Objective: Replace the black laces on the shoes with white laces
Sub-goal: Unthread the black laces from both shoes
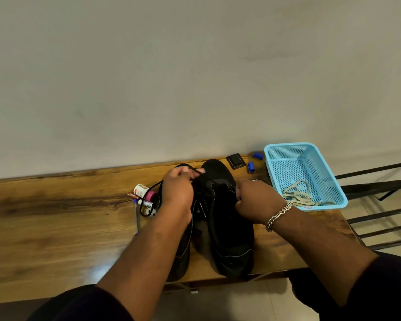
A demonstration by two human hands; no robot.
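Observation:
Two black shoes stand side by side on the wooden table (56,216), toes pointing away from me. The right shoe (227,228) is in full view; the left shoe (181,258) is mostly hidden under my left forearm. My left hand (177,189) pinches the black lace (153,188), which loops off to the left over the table. My right hand (257,200), with a metal bracelet on its wrist, grips the right shoe's upper at the eyelets, fingers curled. The white laces (298,196) lie in a heap in the blue basket (287,149).
Left of the shoes lie a small white bottle (140,189), a marker (146,202) and a pen (137,218). A black square piece (235,160) and two blue caps (250,167) sit behind the shoes by the wall. A dark metal rack (380,205) stands to the right.

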